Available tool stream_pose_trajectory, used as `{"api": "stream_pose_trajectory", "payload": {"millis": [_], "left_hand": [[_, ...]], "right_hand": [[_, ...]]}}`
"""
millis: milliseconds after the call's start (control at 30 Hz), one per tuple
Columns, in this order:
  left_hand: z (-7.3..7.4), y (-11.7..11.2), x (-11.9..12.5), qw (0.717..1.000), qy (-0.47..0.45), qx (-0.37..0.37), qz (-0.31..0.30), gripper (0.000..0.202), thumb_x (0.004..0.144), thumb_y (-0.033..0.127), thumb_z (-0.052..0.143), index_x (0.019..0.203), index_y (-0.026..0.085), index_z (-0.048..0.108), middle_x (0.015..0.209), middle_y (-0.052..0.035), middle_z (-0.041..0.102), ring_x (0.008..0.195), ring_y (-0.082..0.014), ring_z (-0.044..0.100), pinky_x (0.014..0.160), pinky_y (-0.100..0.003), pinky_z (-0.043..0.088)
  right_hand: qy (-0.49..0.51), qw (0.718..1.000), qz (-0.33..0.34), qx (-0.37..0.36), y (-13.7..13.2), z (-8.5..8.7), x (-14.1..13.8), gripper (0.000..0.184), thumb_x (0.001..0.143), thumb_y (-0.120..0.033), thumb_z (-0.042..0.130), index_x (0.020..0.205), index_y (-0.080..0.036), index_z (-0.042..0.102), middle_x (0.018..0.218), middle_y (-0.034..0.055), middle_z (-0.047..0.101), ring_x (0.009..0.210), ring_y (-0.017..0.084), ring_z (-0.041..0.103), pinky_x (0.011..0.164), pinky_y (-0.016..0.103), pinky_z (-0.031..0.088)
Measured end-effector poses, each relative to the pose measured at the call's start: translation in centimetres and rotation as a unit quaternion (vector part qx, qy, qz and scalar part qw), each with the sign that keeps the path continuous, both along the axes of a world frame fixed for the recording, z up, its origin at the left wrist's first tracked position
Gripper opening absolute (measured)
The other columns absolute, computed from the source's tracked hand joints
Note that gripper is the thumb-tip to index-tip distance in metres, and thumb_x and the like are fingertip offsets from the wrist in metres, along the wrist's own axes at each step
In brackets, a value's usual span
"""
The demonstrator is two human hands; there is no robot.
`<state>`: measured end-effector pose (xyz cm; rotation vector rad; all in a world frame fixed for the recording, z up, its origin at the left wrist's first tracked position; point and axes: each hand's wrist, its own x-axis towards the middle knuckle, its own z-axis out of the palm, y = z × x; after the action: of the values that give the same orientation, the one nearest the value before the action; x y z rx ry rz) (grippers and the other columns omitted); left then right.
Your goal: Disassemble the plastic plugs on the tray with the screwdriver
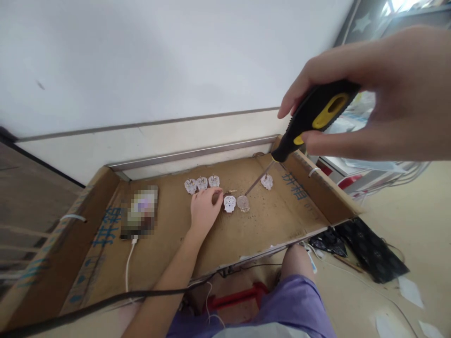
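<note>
My right hand (384, 89) grips the black and yellow handle of a screwdriver (313, 119), whose metal shaft slants down and left. Its tip ends at or just above a clear plastic cover (243, 203) lying on the cardboard. My left hand (206, 206) rests on the cardboard with its fingers drawn together; what they pinch, if anything, is hidden. Right beside those fingertips lies a white plug housing (229, 203). A small brass-coloured piece (231, 191) lies just above that housing. Several plugs with metal pins, including one plug (201, 182), form a row behind my left hand.
Another plug part (267, 181) lies to the right on the cardboard tray (169, 253), which has raised sides. A phone (143, 211) with a white charging cable (129, 267) lies at left. A black cable (105, 300) crosses the front. Dark specks dot the cardboard.
</note>
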<state>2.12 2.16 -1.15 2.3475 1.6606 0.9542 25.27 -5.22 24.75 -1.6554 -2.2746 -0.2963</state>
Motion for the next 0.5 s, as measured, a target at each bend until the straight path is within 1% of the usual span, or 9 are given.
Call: {"api": "stream_pose_trajectory", "payload": {"millis": [67,100,200,267,333,367,433,467,500], "left_hand": [[0.0,0.1,-0.2,0.999,0.035,-0.027,0.004,0.014,0.083,0.026,0.052,0.089,0.023,0.065,0.089,-0.0009,0.07,0.088,-0.0215,0.062,0.082,-0.037,0.04],[-0.1,0.1,-0.1,0.998,0.045,-0.034,0.001,0.014,0.083,0.026,0.052,0.089,0.023,0.065,0.089,-0.0009,0.07,0.088,-0.022,0.062,0.082,-0.037,0.04],[-0.1,0.1,-0.1,1.0,0.027,-0.012,-0.009,0.017,0.083,0.025,0.051,0.093,0.022,0.065,0.094,-0.0025,0.069,0.093,-0.0222,0.06,0.083,-0.036,0.041],[0.1,0.1,-0.8,0.999,-0.02,0.026,0.01,0.022,0.085,0.027,0.048,0.097,0.021,0.064,0.098,-0.0043,0.068,0.093,-0.021,0.059,0.083,-0.033,0.043],[0.6,-0.1,-2.5,0.996,-0.043,0.059,0.052,0.026,0.086,0.03,0.045,0.101,0.019,0.063,0.099,-0.0059,0.068,0.092,-0.021,0.059,0.082,-0.032,0.044],[0.9,-0.3,-3.7,0.994,-0.033,0.07,0.073,0.028,0.086,0.031,0.045,0.102,0.018,0.063,0.099,-0.0068,0.067,0.092,-0.0217,0.059,0.082,-0.032,0.044],[1.7,-0.7,-6.8,0.99,0.03,0.086,0.103,0.03,0.085,0.033,0.046,0.102,0.017,0.064,0.098,-0.0082,0.068,0.093,-0.0236,0.059,0.086,-0.034,0.042],[2.1,-0.9,-8.4,0.986,0.061,0.093,0.127,0.03,0.084,0.033,0.045,0.101,0.017,0.064,0.098,-0.0086,0.068,0.093,-0.024,0.059,0.086,-0.035,0.042],[2.5,-1.1,-10.1,0.978,0.084,0.098,0.164,0.03,0.084,0.032,0.044,0.1,0.018,0.065,0.097,-0.0082,0.068,0.092,-0.0241,0.059,0.084,-0.035,0.043]], "right_hand": [[-0.041,0.998,0.026,0.03,0.2,-0.4,0.4,0.03,0.062,-0.05,0.051,0.09,-0.039,0.057,0.075,-0.0063,0.06,0.063,0.014,0.052,0.056,0.029,0.036],[-0.053,0.997,0.042,0.029,0.4,-0.7,0.5,0.029,0.063,-0.047,0.051,0.089,-0.038,0.057,0.077,-0.0061,0.06,0.063,0.014,0.052,0.056,0.029,0.037],[-0.064,0.995,0.071,-0.024,1.0,-1.7,0.7,0.028,0.065,-0.04,0.053,0.091,-0.034,0.058,0.089,-0.0039,0.059,0.071,0.015,0.054,0.059,0.029,0.041],[-0.078,0.993,0.072,-0.055,1.1,-1.8,0.5,0.025,0.068,-0.036,0.053,0.091,-0.034,0.058,0.093,-0.0036,0.058,0.074,0.014,0.054,0.062,0.029,0.042],[-0.1,0.989,0.062,-0.087,1.0,-1.4,0.2,0.022,0.07,-0.033,0.054,0.091,-0.034,0.057,0.091,-0.0043,0.059,0.072,0.013,0.052,0.063,0.028,0.041],[-0.114,0.987,0.055,-0.102,0.9,-1.1,0.0,0.02,0.071,-0.033,0.055,0.091,-0.034,0.057,0.089,-0.0043,0.059,0.071,0.012,0.05,0.063,0.027,0.041],[-0.138,0.983,0.031,-0.119,0.8,-0.5,-0.4,0.02,0.073,-0.036,0.057,0.093,-0.034,0.056,0.086,-0.0034,0.059,0.067,0.012,0.048,0.06,0.026,0.039],[-0.142,0.982,0.022,-0.124,0.8,-0.3,-0.5,0.021,0.073,-0.037,0.058,0.094,-0.034,0.056,0.086,-0.003,0.059,0.065,0.011,0.047,0.059,0.026,0.038],[-0.14,0.982,0.016,-0.127,1.0,-0.1,-0.5,0.022,0.074,-0.037,0.058,0.095,-0.034,0.056,0.086,-0.0028,0.059,0.065,0.011,0.047,0.059,0.026,0.038]]}}
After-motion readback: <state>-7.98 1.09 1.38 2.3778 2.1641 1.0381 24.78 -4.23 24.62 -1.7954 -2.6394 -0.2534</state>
